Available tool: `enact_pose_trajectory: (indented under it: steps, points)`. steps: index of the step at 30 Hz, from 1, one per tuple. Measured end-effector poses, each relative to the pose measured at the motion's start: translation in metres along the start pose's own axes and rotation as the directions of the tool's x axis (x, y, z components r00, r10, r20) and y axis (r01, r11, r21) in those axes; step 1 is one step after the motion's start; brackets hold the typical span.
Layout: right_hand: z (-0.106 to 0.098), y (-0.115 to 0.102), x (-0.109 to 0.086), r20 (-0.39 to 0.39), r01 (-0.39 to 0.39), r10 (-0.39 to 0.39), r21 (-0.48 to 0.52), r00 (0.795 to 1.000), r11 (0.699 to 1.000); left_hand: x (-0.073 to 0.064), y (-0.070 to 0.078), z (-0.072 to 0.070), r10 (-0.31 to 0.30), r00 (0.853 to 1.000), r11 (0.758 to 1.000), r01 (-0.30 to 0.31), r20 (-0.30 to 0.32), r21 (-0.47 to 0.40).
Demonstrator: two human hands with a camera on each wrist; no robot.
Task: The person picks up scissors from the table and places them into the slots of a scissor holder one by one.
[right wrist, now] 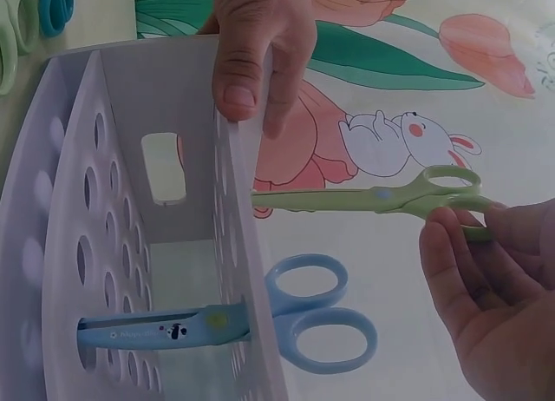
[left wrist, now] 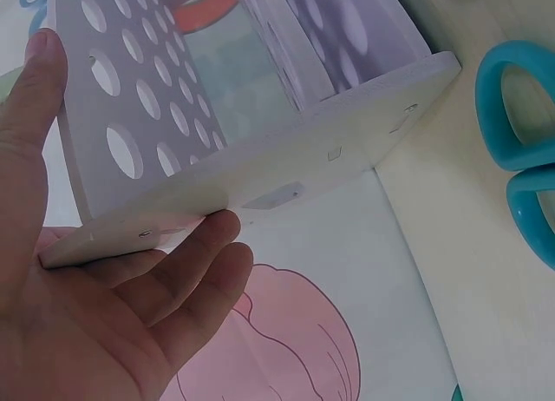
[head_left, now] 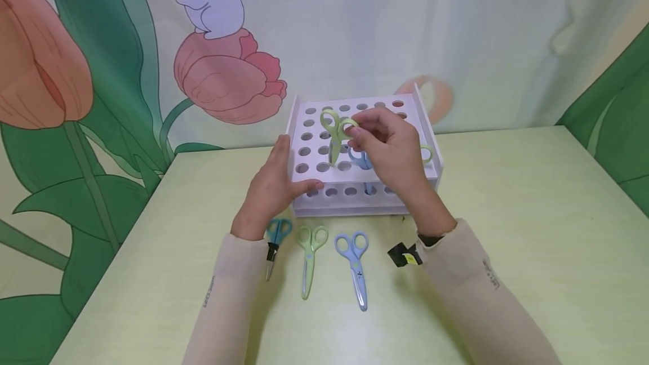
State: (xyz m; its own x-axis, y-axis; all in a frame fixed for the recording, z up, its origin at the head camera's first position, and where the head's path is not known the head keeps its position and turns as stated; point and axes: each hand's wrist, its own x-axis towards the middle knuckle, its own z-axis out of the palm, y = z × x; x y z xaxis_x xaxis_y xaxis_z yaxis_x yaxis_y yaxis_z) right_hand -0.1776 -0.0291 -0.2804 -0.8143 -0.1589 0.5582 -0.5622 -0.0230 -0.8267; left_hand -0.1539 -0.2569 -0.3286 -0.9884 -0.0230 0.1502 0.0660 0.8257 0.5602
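My left hand [head_left: 271, 185] holds the white perforated rack [head_left: 355, 178] by its left front corner, thumb on the top panel and fingers along the side panel. Pinched by one handle loop, green scissors [head_left: 335, 138] hang tip-down from my right hand [head_left: 398, 154]. Their tip is right at the holed top panel in the right wrist view. Blue scissors [right wrist: 208, 325] stand in the rack, blades through the holes of both panels and loops on top. Behind my right wrist shows a green loop [head_left: 427, 154] at the rack's right side; the rest of it is hidden.
On the table in front of the rack lie teal scissors [head_left: 278, 232] beside my left wrist, green scissors [head_left: 308, 258] and blue scissors [head_left: 356, 266]. A black strap end [head_left: 403, 254] hangs by my right cuff. A printed curtain [head_left: 355, 27] stands close behind the rack.
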Motion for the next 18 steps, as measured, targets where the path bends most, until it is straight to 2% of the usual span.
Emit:
enact_pose_trajectory:
  steps: [9, 18]
  points:
    - [0.001, 0.000, -0.001, 0.032, 0.009, -0.009, 0.002, 0.999, 1.000, 0.000, -0.001, 0.000, 0.015, 1.000, 1.000, -0.015, -0.004, -0.007]
    - [0.013, 0.008, -0.004, 0.089, -0.065, 0.070, -0.052, 0.994, 0.997, 0.001, -0.002, 0.000, 0.029, 0.999, 1.000, -0.029, -0.014, -0.009]
